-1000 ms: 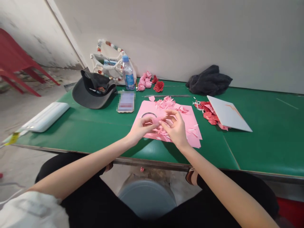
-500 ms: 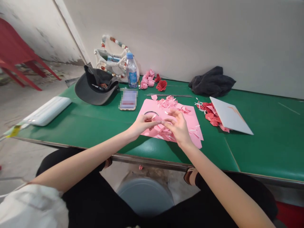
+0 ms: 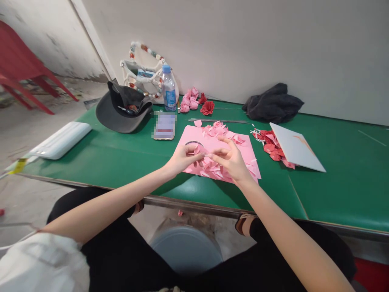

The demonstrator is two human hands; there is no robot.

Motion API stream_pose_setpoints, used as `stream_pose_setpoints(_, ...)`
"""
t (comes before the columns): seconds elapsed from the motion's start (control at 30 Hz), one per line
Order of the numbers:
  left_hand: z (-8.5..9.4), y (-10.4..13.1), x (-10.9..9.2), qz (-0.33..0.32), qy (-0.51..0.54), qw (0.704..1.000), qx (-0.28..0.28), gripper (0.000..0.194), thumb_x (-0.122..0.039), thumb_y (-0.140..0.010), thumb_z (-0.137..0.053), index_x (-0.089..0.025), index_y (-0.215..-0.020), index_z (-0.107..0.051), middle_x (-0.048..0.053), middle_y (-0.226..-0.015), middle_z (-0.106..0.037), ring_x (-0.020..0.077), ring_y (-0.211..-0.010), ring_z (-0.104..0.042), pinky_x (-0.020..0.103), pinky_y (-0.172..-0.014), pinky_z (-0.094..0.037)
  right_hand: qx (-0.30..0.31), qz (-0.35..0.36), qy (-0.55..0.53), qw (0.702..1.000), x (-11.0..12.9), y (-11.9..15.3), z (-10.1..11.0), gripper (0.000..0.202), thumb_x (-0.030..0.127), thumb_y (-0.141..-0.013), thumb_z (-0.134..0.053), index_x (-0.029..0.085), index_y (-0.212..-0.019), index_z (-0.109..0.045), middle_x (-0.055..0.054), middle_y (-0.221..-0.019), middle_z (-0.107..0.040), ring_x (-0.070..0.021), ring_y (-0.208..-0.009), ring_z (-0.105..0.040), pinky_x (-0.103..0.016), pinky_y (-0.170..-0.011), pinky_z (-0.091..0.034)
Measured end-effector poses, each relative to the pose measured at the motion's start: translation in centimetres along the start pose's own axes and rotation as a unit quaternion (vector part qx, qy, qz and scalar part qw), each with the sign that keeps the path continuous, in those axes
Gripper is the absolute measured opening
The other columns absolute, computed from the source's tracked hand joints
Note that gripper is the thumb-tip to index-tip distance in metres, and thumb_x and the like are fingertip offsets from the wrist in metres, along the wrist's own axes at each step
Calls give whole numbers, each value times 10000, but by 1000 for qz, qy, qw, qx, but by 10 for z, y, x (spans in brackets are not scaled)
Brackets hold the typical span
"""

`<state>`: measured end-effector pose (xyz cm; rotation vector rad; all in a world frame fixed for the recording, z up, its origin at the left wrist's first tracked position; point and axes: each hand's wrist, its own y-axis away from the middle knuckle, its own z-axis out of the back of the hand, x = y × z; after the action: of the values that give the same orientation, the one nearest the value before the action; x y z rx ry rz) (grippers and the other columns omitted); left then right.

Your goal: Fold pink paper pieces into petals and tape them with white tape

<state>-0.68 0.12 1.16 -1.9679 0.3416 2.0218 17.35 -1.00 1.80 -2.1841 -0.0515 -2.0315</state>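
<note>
My left hand (image 3: 185,160) pinches a pink paper petal (image 3: 199,149) between thumb and fingers, above a stack of pink paper (image 3: 188,138). Thumb and index finger of my right hand (image 3: 232,160) close at the petal's right edge, with the other fingers raised and apart. Loose pink petals (image 3: 214,172) lie under my hands, several with pale strips on them. Another heap of cut petals (image 3: 217,129) rests at the sheet's far edge. A dark ring, perhaps a tape roll (image 3: 194,143), shows partly behind my left hand.
Behind the paper are thin wires (image 3: 217,121), pink paper flowers (image 3: 189,100) and a red one (image 3: 207,108). A phone (image 3: 164,126), bottle (image 3: 169,89) and cap (image 3: 124,109) stand left. Rightward, a white board (image 3: 298,148) leans over red petals (image 3: 273,150), near black cloth (image 3: 273,103).
A small white strip at my right fingers no longer shows there. My right hand has shifted slightly right; my left hand still holds the petal in nearly the same place.
</note>
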Motion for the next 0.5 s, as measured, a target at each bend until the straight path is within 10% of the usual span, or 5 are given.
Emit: stream_pose_setpoints(0.5, -1, 2, 0, 13, 32, 999, 13, 295, -403, -726, -745, -118, -766, -680, 46, -668, -685, 149, -619, -650, 253, -594, -493, -13, -27, 17, 999, -1, -1, 5, 631, 262, -600, -812, 211, -1128, -469, 25, -739, -669, -158, -694, -665, -376, -782, -556)
